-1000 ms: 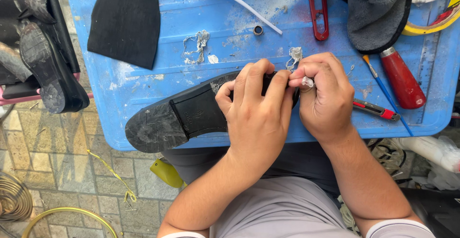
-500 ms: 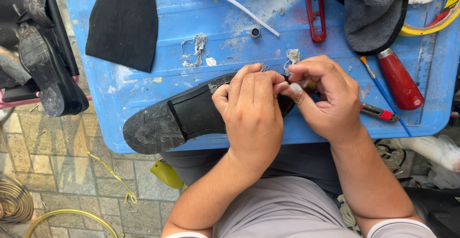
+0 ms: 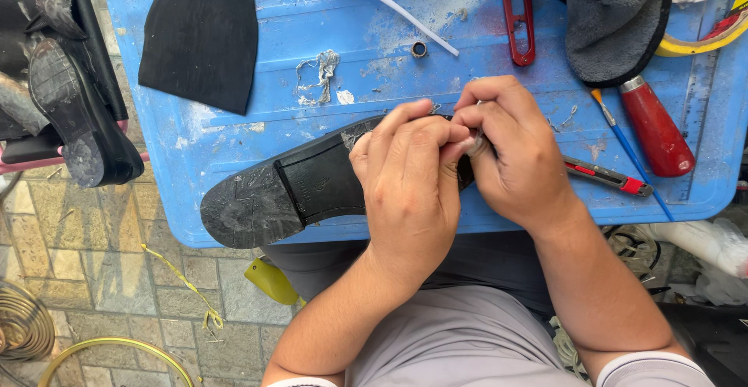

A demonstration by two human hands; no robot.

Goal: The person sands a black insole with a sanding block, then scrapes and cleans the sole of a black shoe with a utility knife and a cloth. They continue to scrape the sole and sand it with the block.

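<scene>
A black shoe point(image 3: 288, 192) lies sole-up on the blue table point(image 3: 366, 21), its worn heel at the left over the table's near edge. My left hand point(image 3: 409, 184) presses down on the front part of the sole. My right hand point(image 3: 518, 153) touches the left, its fingers pinched at the sole beside my left fingertips. What the fingers pinch is hidden. The front of the shoe is covered by both hands.
A black rubber sole piece point(image 3: 201, 36) lies at the back left. Red snips point(image 3: 518, 13), a grey cloth point(image 3: 615, 13), a red-handled tool point(image 3: 658, 130), a thin brush point(image 3: 627, 149), a red utility knife point(image 3: 608, 176) and a white brush handle point(image 3: 389, 5) are about. Another shoe point(image 3: 78, 114) sits left, off the table.
Both hands stay on the shoe's front. My right fingers have shifted slightly against the left fingertips; the shoe has hardly moved.
</scene>
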